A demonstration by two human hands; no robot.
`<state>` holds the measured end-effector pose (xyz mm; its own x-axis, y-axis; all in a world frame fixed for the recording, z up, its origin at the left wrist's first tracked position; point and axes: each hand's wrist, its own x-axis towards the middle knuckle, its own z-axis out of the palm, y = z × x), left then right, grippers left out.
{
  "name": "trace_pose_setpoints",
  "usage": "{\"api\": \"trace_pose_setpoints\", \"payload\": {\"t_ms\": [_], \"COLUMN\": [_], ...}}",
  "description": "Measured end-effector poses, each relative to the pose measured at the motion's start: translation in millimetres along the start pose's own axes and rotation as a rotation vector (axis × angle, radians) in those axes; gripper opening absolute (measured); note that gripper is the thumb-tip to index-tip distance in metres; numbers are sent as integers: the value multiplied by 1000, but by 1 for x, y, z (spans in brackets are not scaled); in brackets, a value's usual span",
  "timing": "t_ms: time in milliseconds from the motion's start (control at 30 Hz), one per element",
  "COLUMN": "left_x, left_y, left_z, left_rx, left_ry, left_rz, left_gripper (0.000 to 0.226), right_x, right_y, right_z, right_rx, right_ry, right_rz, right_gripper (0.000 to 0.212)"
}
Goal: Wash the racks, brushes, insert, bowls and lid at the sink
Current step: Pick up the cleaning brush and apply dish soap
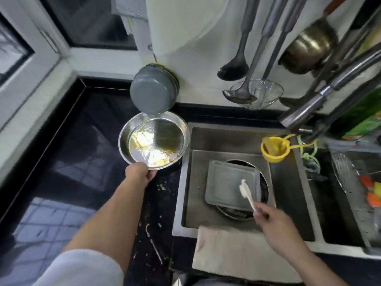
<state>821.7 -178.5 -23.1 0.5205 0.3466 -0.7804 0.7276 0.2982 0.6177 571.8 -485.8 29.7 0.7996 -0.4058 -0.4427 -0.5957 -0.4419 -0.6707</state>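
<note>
My left hand point(140, 174) grips the near rim of a shallow steel bowl point(177, 129) on the black counter left of the sink; yellowish greasy residue lies in it. Several grey bowls point(152, 91) lean stacked against the wall just behind it. My right hand point(272, 221) holds a small white brush point(246, 191) by its handle, the bristle end over a grey rectangular lid point(224, 182). That lid lies in the steel sink point(206, 141) on top of round metal items that it mostly hides.
A tap point(305, 110) reaches in from the right above a yellow strainer point(273, 151). Ladles and a skimmer point(266, 93) hang on the wall. A cloth point(237, 252) drapes over the sink's front edge. A drying rack point(350, 182) sits at right. Crumbs dot the counter.
</note>
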Motion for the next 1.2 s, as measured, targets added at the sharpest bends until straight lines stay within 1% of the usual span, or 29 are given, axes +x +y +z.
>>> {"api": "trace_pose_setpoints", "payload": {"t_ms": [67, 200, 300, 367, 500, 700, 767, 833, 867, 900, 933, 967, 1000, 1067, 1133, 1200], "left_x": [-8, -44, -78, -95, -106, -108, -110, -122, -134, -150, -169, -191, -215, -257, -297, -335], "left_y": [-8, -49, -91, -116, -146, -148, -145, -142, -142, -143, -145, -146, -149, -161, -171, -177], "left_z": [-8, -43, -70, -81, -79, -65, -71, -82, -86, -86, -77, -60, -34, 41, 129, 208], "left_rx": [-25, -69, 5, 47, 105, 107, 123, 172, 193, 217, 244, 282, 317, 360, 330, 267], "left_ry": [53, 71, 57, 44, 17, -38, -58, -69, -63, -63, -88, -146, -237, -449, -667, -785], "left_rz": [8, -19, -54, -78, -89, -121, -138, -161, -175, -161, -122, -64, -7, 73, 65, -23], "left_gripper": [34, 26, 17, 17, 19, 19, 26, 41, 45, 45, 42, 38, 32, 23, 31, 40], "right_x": [-6, -16, -21, -25, -31, -36, -37, -36, -35, -35, -34, -34, -32, -34, -33, -26], "right_y": [-3, -9, -7, -4, 1, 0, 0, 3, 4, 7, 8, 8, 10, 6, 9, 18], "right_z": [0, -3, -2, 1, 2, -13, -22, -32, -38, -46, -55, -65, -76, -104, -136, -174], "right_rx": [18, 46, 58, 68, 57, 57, 84, 106, 136, 158, 183, 202, 240, 341, 353, 342], "right_ry": [46, 61, 54, 42, 9, 16, 18, 13, -2, -14, -22, -38, -60, -68, -52, -46], "right_rz": [1, 39, 73, 107, 132, 137, 140, 149, 158, 157, 140, 123, 114, 101, 31, -4], "right_gripper": [19, 26, 29, 30, 31, 30, 29, 28, 27, 23, 22, 22, 22, 23, 26, 27]}}
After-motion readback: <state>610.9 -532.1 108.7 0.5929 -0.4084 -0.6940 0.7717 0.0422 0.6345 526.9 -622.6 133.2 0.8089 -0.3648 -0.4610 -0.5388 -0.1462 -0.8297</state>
